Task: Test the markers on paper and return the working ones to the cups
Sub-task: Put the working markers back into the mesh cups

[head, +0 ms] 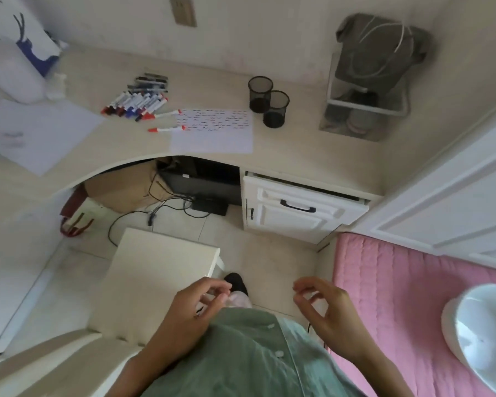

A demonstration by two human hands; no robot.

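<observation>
Several markers with red, blue and black caps lie in a pile [135,103] on the desk, left of a sheet of paper [212,130] covered in short red and blue test strokes. Two red-capped markers [166,128] lie apart at the paper's left edge. Right of the paper stand two black mesh cups [268,101], side by side, with no markers sticking out. My left hand [196,308] and my right hand [324,308] hover low in front of my body, far from the desk, fingers loosely curled and holding nothing.
A white stool [161,262] stands between me and the desk. More white sheets [40,133] lie at the desk's left. A wire rack with a grey cloth [375,67] sits at the back right. A pink mattress [398,296] is on my right.
</observation>
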